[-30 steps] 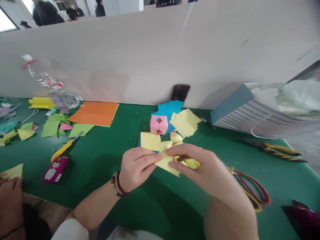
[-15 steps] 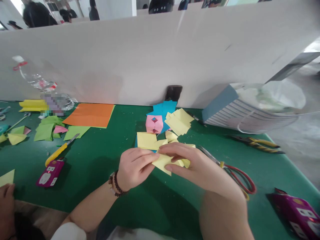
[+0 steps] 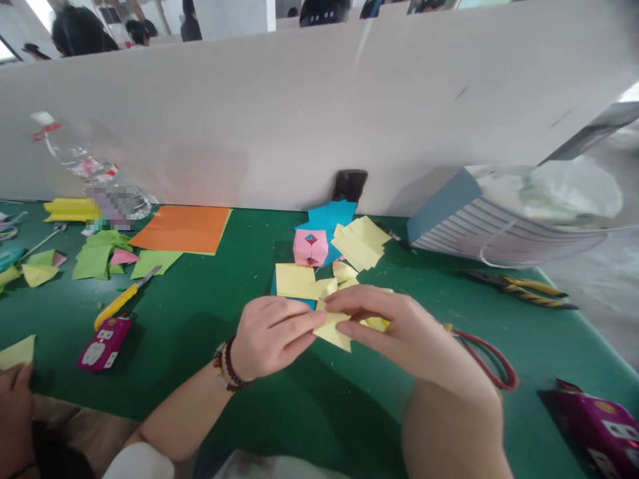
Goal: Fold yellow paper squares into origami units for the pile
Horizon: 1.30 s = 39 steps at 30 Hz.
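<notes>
A small piece of pale yellow paper (image 3: 333, 330) is held between both hands above the green table. My left hand (image 3: 277, 332) pinches its left edge, fingers closed. My right hand (image 3: 384, 322) has its thumb and fingertips closed on the right side of the same piece. Just beyond lie a flat yellow sheet (image 3: 294, 281) with blue paper under it and several folded yellow pieces (image 3: 344, 271), partly hidden by my right hand. Behind them sit a pink folded paper cube (image 3: 310, 249), blue paper (image 3: 332, 214) and a stack of yellow sheets (image 3: 360, 242).
On the left are orange paper (image 3: 184, 229), green scraps (image 3: 94, 259), a yellow utility knife (image 3: 117, 305), a purple box (image 3: 104, 344) and another person's hand (image 3: 14, 392). To the right lie red-handled scissors (image 3: 492, 359), pliers (image 3: 524, 287), a paper bag (image 3: 484, 219) and a second purple box (image 3: 594, 426).
My right hand has shifted slightly left over the yellow paper, its fingers nearer my left fingertips. Less of the paper shows, and more of the scissors is hidden. The view has shifted slightly.
</notes>
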{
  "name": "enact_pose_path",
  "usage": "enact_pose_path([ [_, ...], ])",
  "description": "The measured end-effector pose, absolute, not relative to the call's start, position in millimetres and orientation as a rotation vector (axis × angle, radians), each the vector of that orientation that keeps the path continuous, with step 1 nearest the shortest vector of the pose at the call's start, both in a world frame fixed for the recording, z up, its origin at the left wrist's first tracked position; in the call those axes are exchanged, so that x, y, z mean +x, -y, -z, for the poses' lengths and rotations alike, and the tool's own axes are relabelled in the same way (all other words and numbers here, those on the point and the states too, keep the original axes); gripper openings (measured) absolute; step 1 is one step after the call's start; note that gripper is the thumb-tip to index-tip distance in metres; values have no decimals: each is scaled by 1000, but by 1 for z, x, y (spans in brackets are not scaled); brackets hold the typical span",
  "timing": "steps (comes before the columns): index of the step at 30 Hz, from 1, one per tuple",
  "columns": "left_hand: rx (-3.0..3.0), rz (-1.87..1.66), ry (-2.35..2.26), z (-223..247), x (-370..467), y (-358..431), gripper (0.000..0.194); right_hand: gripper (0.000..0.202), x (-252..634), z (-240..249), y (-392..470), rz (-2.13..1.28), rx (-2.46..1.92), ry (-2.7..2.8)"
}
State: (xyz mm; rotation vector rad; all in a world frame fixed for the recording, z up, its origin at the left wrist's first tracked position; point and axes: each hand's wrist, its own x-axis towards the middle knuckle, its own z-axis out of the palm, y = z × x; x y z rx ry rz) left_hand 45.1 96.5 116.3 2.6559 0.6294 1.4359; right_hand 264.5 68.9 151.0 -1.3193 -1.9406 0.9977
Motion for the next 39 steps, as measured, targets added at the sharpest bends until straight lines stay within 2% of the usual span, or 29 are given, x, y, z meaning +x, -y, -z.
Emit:
enact_pose_path([
  [11, 2634, -1499, -608, -116, 44, -94, 13, 17, 267, -150, -70, -982, -1346, 1921],
  [17, 2658, -1554, -608, -119, 43, -92, 11, 22, 262, -149, -70, -969, -1302, 1860],
  [20, 2652, -1550, -621, -119, 43, -91, 16, 14, 260, -152, -69, -904, -1273, 1837],
  [25, 2594, -1534, -653, -121, 42, -92, 36, 12, 265, -153, -63, -701, -1374, 1761],
  [28, 2497, -1516, -675, -120, 43, -94, 29, 13, 270, -139, -56, -620, -1476, 1693],
  [32, 2443, -1333, -924, -110, 39, -108, 16, 16, 273, -112, -48, -646, -1602, 1701],
  [36, 2417, -799, -1201, -103, 24, -126, 15, 14, 260, -86, -42, -668, -1679, 1802],
  [39, 2375, -591, -1292, -105, 16, -131, 15, 23, 231, -60, -40, -640, -1653, 1960],
])
